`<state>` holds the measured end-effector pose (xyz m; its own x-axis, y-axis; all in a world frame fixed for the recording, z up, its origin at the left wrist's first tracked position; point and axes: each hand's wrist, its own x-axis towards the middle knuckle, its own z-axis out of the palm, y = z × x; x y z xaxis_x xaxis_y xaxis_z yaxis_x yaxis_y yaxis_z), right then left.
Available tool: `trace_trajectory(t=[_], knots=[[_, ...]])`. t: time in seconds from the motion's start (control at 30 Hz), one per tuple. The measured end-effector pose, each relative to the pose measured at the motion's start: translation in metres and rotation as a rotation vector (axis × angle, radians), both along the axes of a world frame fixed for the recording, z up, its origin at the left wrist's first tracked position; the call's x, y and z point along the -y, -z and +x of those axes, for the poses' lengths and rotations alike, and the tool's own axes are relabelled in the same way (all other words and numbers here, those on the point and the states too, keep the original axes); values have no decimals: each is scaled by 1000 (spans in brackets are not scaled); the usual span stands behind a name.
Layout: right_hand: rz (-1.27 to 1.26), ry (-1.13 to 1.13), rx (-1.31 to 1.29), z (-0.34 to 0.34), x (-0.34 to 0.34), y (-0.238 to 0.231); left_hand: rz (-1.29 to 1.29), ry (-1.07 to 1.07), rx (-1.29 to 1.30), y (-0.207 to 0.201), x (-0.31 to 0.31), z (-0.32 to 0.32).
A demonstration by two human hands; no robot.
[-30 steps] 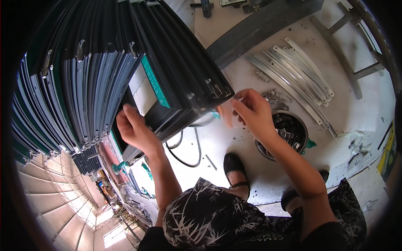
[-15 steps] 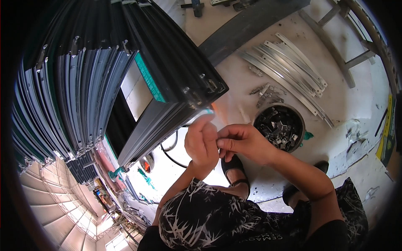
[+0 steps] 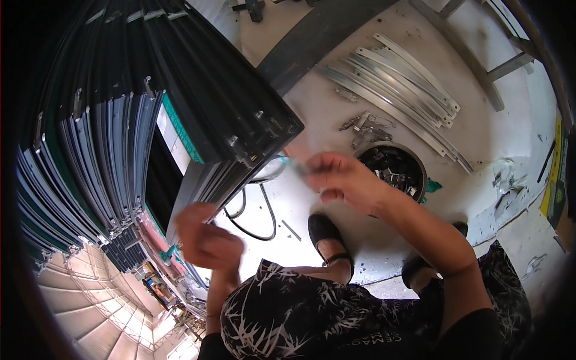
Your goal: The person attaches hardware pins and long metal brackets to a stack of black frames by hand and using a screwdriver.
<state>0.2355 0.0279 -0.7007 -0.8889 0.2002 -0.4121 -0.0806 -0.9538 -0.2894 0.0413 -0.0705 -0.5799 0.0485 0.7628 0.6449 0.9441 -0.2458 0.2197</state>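
My left hand (image 3: 210, 239) is smeared by motion beside the lower corner of a stack of dark metal frames (image 3: 228, 96); its fingers look bent, but whether they hold anything cannot be made out. To its right, my right hand (image 3: 351, 183) is raised with the fingers drawn together toward the frames' near corner. A blurred greyish streak shows at its fingertips, too smeared to name. Just behind that wrist stands a round metal bowl (image 3: 425, 174) of small dark and silvery metal pieces (image 3: 390, 171). The two hands are apart.
Long silvery metal strips (image 3: 414, 90) lie on the floor beyond the bowl, next to loose metal fittings (image 3: 367, 127). A dark hose (image 3: 273, 222) loops under the frames. A metal rack (image 3: 462, 48) stands far right. My shoe (image 3: 323, 230) is below my hands.
My hands, together before, have parted. The left has swung left and down to the frames' lower corner; the right stays near its place. The whole view has shifted slightly.
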Motion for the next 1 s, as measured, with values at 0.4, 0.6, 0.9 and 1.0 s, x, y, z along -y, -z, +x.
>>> trace_trajectory(t=[0.4,0.6,0.9,1.0], knots=[[-223,179,-16,-47,-10,55,-375,-675,276,-4,-30,-75],[-352,205,21,-54,-8,57,-395,-691,320,-5,-27,-77],[-381,241,-6,-55,1,58,-391,-462,-182,-4,-31,-81],[-392,264,-37,-60,4,60,-394,-549,-27,-6,-30,-77]])
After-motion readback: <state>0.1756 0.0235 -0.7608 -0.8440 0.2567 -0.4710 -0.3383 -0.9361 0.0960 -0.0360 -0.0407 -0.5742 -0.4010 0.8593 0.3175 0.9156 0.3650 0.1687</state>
